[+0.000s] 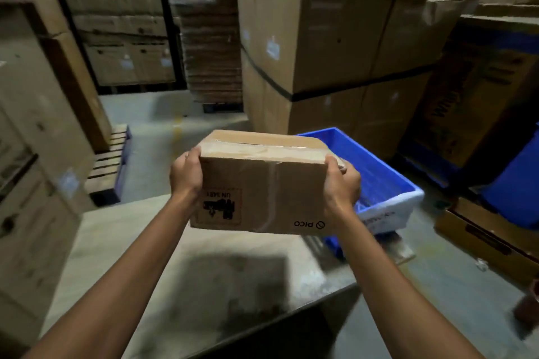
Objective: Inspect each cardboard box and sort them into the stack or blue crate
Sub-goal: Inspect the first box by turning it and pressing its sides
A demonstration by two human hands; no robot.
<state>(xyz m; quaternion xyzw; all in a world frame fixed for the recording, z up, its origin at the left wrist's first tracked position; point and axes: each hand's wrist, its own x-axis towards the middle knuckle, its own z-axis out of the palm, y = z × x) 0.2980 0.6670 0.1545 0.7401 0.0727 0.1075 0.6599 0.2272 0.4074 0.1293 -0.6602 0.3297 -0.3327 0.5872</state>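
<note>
Where the box is: the cardboard box [262, 189] is up in the air in front of the person, over the far edge of the table [131, 242], touching neither the table nor the blue crate [388, 181].
Left hand: the left hand [186, 175] grips the box's left end. The thumb lies at the top edge and the other fingers wrap round the side, mostly hidden.
Right hand: the right hand [341, 183] grips the box's right end. The thumb sits at the top corner and the fingers are curled round the side.
Box attitude: tilted, with the near face and the top both in view.
Box markings: clear tape runs along the top seam and down the near face. The word "PICO" and a square warning label both read upside down.
Box condition: flaps closed. The picture is too blurred to judge dents.
Crate: lies right of the box and beyond it, with one corner hidden behind the box and right hand. There is a white label on its near wall.
Table: pale top, with a dark shadow under the box.
Background: big cartons [335, 38] are stacked behind the crate, with a black strap around them. A pile of flat cardboard [213, 46] stands left of them.
Floor, left: a wooden pallet [108, 163].
</note>
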